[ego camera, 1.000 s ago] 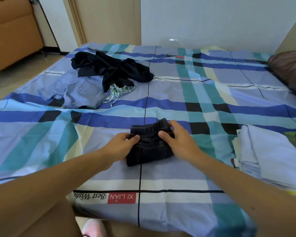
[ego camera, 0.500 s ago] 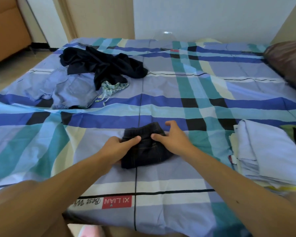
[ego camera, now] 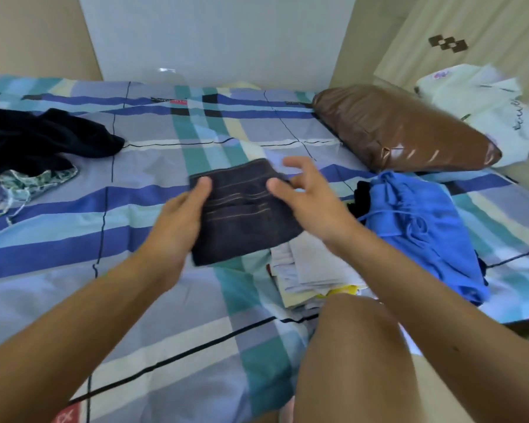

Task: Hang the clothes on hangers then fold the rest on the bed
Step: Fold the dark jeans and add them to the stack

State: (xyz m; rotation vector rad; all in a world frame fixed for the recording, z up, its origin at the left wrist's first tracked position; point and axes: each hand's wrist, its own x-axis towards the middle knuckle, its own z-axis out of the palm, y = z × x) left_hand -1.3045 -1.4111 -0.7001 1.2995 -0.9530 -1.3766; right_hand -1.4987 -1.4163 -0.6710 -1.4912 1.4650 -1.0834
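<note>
A folded dark denim garment [ego camera: 242, 215] hangs just above the plaid bed sheet [ego camera: 119, 285], carried between both hands. My left hand [ego camera: 180, 218] grips its left edge with the thumb on top. My right hand [ego camera: 309, 203] holds its right edge, thumb on top and forefinger lifted. The denim's lower right corner is over a stack of folded pale clothes [ego camera: 306, 270]. A crumpled black garment [ego camera: 37, 141] and a small green-patterned piece [ego camera: 34, 181] lie unfolded at the far left.
A bright blue drawstring garment [ego camera: 419, 227] lies to the right of the stack. Behind it rests a shiny brown pillow [ego camera: 403, 132], with white bedding [ego camera: 486, 102] by the wall. My bare knee [ego camera: 348, 346] rises at the bed's near edge.
Both hands have lifted the folded denim off the sheet and carried it rightward to the pale stack. The camera has swung right, bringing the pillow and blue garment into view.
</note>
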